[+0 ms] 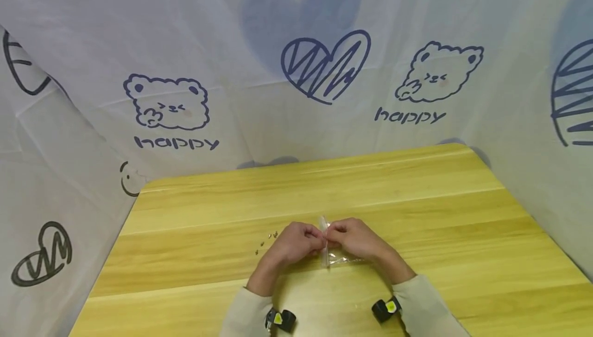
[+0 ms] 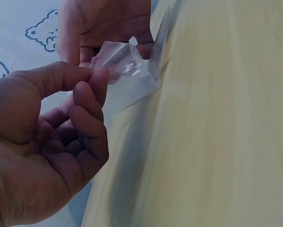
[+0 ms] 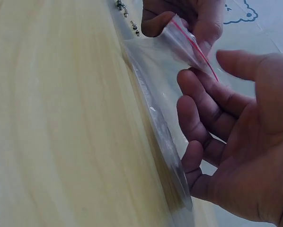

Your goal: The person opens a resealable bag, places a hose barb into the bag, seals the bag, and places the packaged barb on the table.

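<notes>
A clear plastic zip bag (image 1: 325, 260) with a red strip along its mouth is between the two hands, just over the table. My left hand (image 1: 298, 242) pinches the bag's mouth between thumb and index finger, as the left wrist view shows. On the other side, my right hand (image 1: 356, 236) holds the bag by its mouth, with fingers curled; in the right wrist view the zip bag (image 3: 160, 127) hangs beside those fingers. The exact contact of the right thumb is partly hidden. Several small metal pieces (image 1: 262, 244) lie on the table left of my left hand.
The wood-grain table (image 1: 208, 203) spreads out around the hands. Behind it and at its sides hangs a pale cloth (image 1: 259, 116) printed with bears and hearts. A small black camera (image 1: 284, 320) sits by the left wrist, another camera (image 1: 383, 310) by the right.
</notes>
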Tool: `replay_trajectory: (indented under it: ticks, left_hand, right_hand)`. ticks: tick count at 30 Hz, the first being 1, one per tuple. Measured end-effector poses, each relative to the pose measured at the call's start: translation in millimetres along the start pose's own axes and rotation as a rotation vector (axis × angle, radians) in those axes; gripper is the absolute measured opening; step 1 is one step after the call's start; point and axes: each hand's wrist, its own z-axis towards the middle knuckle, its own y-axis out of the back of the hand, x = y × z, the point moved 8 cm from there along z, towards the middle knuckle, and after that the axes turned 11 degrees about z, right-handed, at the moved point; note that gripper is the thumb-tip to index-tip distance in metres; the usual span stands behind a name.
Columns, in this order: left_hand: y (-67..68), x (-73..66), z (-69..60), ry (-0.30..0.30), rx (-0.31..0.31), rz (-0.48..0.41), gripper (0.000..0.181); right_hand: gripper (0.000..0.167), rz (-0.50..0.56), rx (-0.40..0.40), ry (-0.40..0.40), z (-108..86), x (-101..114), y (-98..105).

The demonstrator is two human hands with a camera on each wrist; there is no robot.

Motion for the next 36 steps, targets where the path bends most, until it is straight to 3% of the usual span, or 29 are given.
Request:
replay_trajectory:
  ticks: [12,19,28,32,36]
  left_hand:
    - [-3.2,1.0,1.1,0.058,-0.018,-0.006,0.013]
    - [-9.5,-4.1,-1.5,0.029,0.023,0.076,0.023]
    - [-10.3,-1.7,-0.9,0.042,0.062,-0.123,0.021]
    - [3.2,4.9,-1.5,0.084,-0.01,-0.097,0.021]
    - [24.8,7.9,-5.6,0.119,-0.122,0.038,0.025]
  right_hand:
    - [0.022,-0.015,-0.023,-0.009,1.7,-3,2]
    - [0.026,-0.049,-0.001,0.042,-0.7,2,-1]
    - [0.024,-0.13,0.053,0.131,-1.3,11,-4]
    - [0.026,-0.148,0.011,0.099,-0.7,8,1]
    - [0.026,-0.127,-0.063,0.021,-1.7,3,11]
